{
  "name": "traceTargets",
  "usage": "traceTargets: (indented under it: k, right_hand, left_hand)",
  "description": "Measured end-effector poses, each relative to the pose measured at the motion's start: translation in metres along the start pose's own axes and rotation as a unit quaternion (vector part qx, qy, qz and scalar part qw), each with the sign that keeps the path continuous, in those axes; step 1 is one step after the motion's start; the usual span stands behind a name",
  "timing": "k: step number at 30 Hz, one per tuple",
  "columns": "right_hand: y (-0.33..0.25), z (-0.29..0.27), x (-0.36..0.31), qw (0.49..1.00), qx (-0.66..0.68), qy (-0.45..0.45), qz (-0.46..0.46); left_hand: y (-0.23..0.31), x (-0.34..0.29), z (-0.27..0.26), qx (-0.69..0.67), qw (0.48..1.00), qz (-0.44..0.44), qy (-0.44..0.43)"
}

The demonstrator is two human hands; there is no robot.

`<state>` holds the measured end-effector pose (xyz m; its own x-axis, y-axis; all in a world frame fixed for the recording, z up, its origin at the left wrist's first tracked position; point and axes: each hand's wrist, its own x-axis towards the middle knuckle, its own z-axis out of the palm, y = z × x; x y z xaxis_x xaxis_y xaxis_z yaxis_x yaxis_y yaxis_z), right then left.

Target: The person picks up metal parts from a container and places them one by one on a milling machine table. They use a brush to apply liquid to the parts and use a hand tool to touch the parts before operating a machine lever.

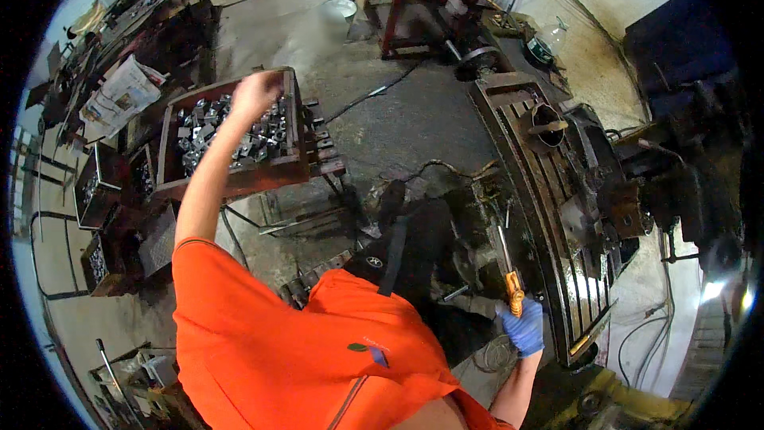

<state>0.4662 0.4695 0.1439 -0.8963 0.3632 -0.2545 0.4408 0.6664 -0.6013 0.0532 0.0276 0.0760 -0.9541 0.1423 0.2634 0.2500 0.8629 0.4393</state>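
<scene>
1. Blue-gloved in the head view, the right hand [522, 328] has its fingers closed round the grip of a yellow-handled tool [515, 288], whose slim metal shaft points away from the person.
2. That tool is just left of a long, slotted metal machine table [525, 163], which carries a dark, cup-like fitting [547, 126].
3. Bare and blurred, the left hand [255, 97] is stretched out to the far right part of a reddish-brown tray [267, 175]; I cannot tell whether its fingers are spread or pinching anything.
4. Small, loose metal parts [195, 126] fill much of the tray, near and below that hand.
5. Left of the tray are printed paper sheets [123, 97] and a smaller dark bin [97, 191].
6. An orange shirt [310, 358] covers the person's torso.
</scene>
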Motion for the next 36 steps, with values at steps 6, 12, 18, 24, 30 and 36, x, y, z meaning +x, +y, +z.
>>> traceTargets:
  k: [6,12,18,24,30,36]
  right_hand:
    - [0.015,0.012,0.002,1.000,-0.006,-0.022,0.009]
    - [0.009,0.019,0.007,0.999,-0.033,-0.005,-0.029]
    - [0.005,0.024,-0.001,0.999,-0.044,-0.009,-0.008]
    - [0.017,0.022,-0.004,0.992,-0.102,-0.004,-0.080]
    - [0.012,0.015,-0.011,0.997,-0.069,-0.012,-0.031]
    - [-0.020,0.014,0.005,0.998,-0.056,-0.016,-0.034]
  left_hand:
    - [-0.088,-0.030,-0.001,0.341,0.932,-0.098,-0.080]
    - [-0.072,-0.001,0.001,0.355,0.910,-0.101,-0.187]
    - [-0.057,0.008,0.004,0.385,0.892,-0.088,-0.221]
    - [-0.074,0.018,0.016,0.403,0.891,-0.076,-0.197]
    - [-0.068,0.023,-0.015,0.186,0.975,-0.113,-0.038]
    - [0.077,0.018,0.004,-0.532,0.821,-0.093,-0.183]
